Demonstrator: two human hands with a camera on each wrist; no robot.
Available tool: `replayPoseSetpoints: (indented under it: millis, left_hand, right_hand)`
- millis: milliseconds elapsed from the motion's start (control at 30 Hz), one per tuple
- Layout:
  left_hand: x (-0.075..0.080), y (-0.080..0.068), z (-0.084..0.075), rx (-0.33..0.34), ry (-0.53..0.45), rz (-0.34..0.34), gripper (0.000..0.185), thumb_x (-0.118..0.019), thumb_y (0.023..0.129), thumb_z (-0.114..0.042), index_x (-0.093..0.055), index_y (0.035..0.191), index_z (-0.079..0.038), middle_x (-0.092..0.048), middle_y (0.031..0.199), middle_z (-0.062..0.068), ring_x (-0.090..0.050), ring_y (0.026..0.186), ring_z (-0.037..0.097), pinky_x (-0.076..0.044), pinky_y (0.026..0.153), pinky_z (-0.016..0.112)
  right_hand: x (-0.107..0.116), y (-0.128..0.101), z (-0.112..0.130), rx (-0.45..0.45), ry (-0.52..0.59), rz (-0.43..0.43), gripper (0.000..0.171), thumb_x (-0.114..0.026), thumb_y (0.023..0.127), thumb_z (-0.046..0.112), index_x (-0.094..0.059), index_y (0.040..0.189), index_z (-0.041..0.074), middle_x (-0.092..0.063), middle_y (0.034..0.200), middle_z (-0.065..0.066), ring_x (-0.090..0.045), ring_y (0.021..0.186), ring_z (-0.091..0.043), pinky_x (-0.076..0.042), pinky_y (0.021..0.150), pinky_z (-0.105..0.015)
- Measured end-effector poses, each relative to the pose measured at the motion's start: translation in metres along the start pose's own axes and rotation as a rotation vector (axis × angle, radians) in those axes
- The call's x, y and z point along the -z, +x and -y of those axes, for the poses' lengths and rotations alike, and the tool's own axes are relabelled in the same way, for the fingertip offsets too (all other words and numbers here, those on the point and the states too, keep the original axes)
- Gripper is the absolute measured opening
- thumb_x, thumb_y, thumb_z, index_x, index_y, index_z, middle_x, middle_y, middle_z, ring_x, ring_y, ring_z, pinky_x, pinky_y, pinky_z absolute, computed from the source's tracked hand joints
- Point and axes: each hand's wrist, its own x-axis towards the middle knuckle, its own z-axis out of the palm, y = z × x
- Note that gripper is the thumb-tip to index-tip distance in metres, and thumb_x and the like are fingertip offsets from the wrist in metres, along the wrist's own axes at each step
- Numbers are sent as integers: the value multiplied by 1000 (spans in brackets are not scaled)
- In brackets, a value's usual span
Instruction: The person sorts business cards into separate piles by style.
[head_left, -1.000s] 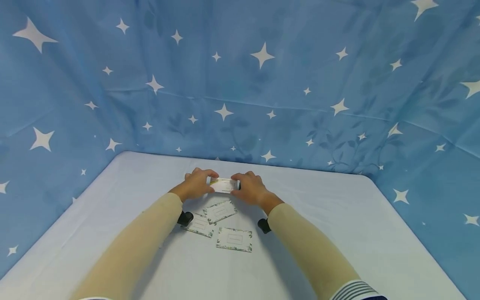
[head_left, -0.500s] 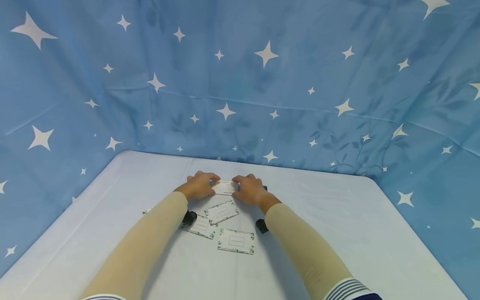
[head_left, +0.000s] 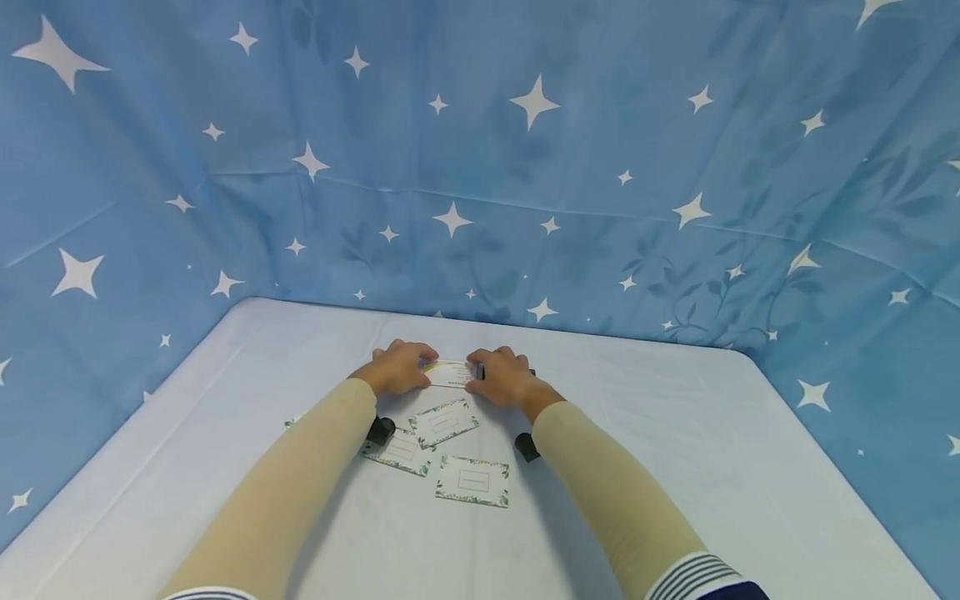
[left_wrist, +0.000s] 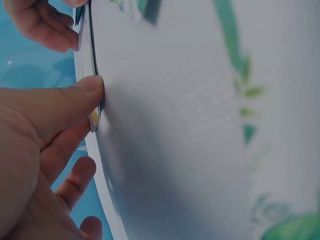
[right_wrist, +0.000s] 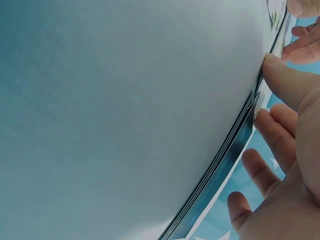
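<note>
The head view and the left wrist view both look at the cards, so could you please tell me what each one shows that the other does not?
Only the head view shows three loose cards lying on the white table, both sleeves, and the starred blue cloth behind. Only the left wrist view shows the stack edge-on, as several thin cards, with the thumb pressed against its edge. Both show the left hand and right hand holding that stack between them.
</note>
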Motion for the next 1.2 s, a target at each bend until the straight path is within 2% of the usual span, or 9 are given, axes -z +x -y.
replayPoseSetpoints:
  millis: [200, 367, 467, 633, 833, 933, 1067, 1200]
  left_hand:
    - [0, -5, 3, 7, -31, 4, 58, -75, 91, -22, -55, 145, -17, -52, 145, 10, -40, 132, 37, -29, 101, 58]
    - [10, -21, 9, -8, -102, -3, 61, -75, 90, -25, -53, 147, -18, -48, 149, 14, -32, 141, 40, -19, 108, 67]
    - [18, -40, 20, -28, -162, 7, 60, -74, 91, -27, -54, 146, -18, -47, 151, 12, -32, 143, 39, -18, 110, 66]
    - [27, -81, 46, -44, -244, 20, 55, -74, 91, -30, -59, 142, -18, -48, 150, 10, -34, 142, 37, -28, 109, 59]
    - [29, -134, 75, -84, -251, 11, 54, -76, 89, -29, -62, 138, -12, -52, 145, 15, -38, 138, 43, -34, 104, 61]
    - [29, -156, 86, -85, -238, 21, 56, -79, 87, -29, -63, 137, -11, -53, 142, 18, -40, 135, 45, -36, 101, 62]
    - [27, -176, 97, -71, -175, 14, 56, -83, 80, -32, -68, 131, -14, -60, 136, 16, -45, 131, 46, -33, 96, 70]
    - [24, -188, 104, -81, -118, -6, 54, -87, 75, -31, -72, 125, -15, -66, 128, 12, -51, 125, 45, -29, 86, 73]
  right_hand:
    - [-3, -1, 4, 11, 12, -2, 63, -72, 92, 42, -51, 148, 22, -53, 141, -9, -42, 129, -34, -34, 102, -56]
    - [-2, -8, 13, 53, 96, -19, 70, -75, 88, 43, -49, 149, 20, -52, 144, -9, -42, 129, -36, -33, 102, -57]
    - [-1, -17, 21, 87, 138, -12, 71, -75, 88, 44, -49, 150, 22, -51, 144, -11, -42, 128, -38, -34, 103, -58]
    - [1, -34, 32, 182, 160, -1, 72, -75, 87, 44, -49, 150, 22, -54, 141, -12, -43, 131, -35, -33, 105, -57]
    - [-7, -58, 58, 347, 153, 11, 67, -74, 88, 44, -54, 146, 18, -59, 137, -5, -44, 132, -29, -27, 109, -57]
    - [-14, -69, 77, 398, 122, 42, 64, -74, 88, 45, -56, 144, 20, -60, 136, 0, -44, 132, -24, -29, 107, -52]
    - [-24, -77, 101, 422, 85, 79, 60, -76, 87, 45, -59, 141, 23, -63, 130, 9, -46, 127, -18, -33, 101, -42]
    - [-31, -81, 119, 435, 82, 102, 60, -79, 84, 44, -62, 138, 24, -64, 123, 14, -47, 122, -14, -34, 96, -37]
